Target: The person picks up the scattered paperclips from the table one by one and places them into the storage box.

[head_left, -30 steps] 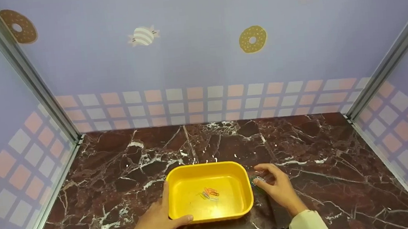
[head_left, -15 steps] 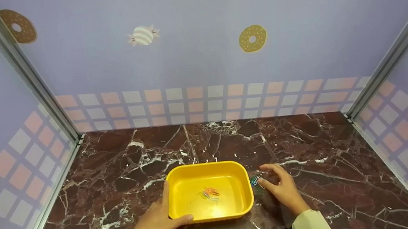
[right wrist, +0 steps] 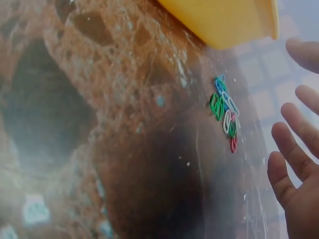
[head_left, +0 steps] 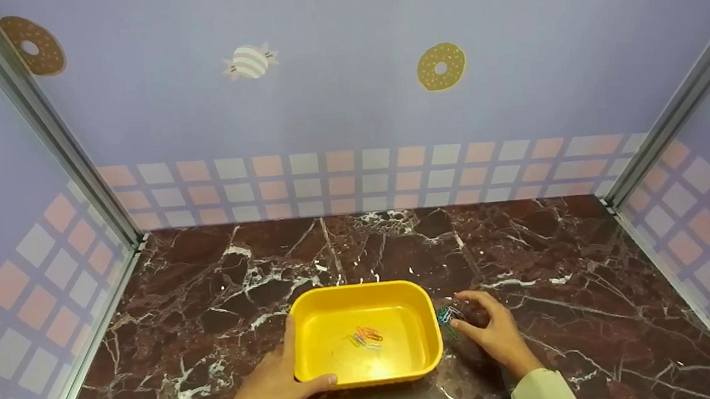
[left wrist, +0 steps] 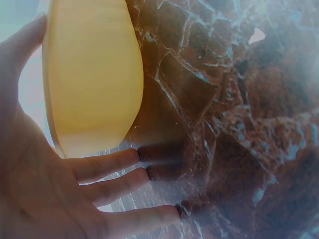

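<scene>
A yellow rectangular box (head_left: 434, 348) stands on the marble tabletop with several coloured paper clips (head_left: 366, 337) inside. My left hand (head_left: 267, 385) rests against its left side, thumb over the near rim; in the left wrist view the other fingers (left wrist: 112, 189) stretch out straight beside the box wall. Just right of the box lies a small pile of paper clips (head_left: 449, 314), green, blue, white and red in the right wrist view. My right hand (head_left: 500, 337) hovers at that pile, thumb and fingers spread, nothing visible between them.
Purple patterned wall panels (head_left: 346, 109) enclose the back and both sides, joined by metal corner strips (head_left: 54, 124). Dark red marble (head_left: 207, 292) with white veins extends around the box.
My right hand has drawn slightly to the right and nearer me, showing more of the clip pile. The left hand and the box stay put.
</scene>
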Demonstrator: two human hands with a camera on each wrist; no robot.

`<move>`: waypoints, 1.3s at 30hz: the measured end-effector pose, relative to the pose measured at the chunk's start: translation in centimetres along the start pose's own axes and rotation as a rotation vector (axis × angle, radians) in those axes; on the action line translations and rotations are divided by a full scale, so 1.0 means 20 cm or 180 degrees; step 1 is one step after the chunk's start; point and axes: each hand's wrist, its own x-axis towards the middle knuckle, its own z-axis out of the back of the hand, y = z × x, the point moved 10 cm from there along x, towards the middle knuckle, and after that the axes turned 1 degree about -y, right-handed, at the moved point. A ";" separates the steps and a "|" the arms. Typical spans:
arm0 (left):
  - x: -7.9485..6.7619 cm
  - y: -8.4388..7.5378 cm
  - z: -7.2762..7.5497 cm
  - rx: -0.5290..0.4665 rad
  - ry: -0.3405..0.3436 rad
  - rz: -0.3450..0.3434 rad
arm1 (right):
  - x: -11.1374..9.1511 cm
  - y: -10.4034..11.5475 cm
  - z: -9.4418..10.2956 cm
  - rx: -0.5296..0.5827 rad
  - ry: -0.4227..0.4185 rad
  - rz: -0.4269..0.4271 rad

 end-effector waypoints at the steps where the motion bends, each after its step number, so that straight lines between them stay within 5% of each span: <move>1: 0.00 0.00 0.00 0.0001 0.0010 0.0007 | 0.00 -0.01 0.00 -0.0013 0.0006 -0.0014; 11: 0.00 0.00 0.00 -0.0049 -0.0007 -0.0018 | 0.00 -0.28 -0.03 0.0047 0.0163 -0.0281; 18: 0.00 0.01 -0.01 -0.0042 0.0049 0.0090 | -0.01 -0.29 -0.03 0.0072 0.0115 -0.0164; 26: 0.00 0.00 0.00 -0.0039 0.0036 0.0058 | 0.00 -0.28 -0.02 -0.0382 -0.0077 0.0092; 39: 0.00 -0.01 0.01 -0.0060 -0.0060 -0.0097 | 0.01 -0.32 0.00 -0.0911 -0.0235 -0.0312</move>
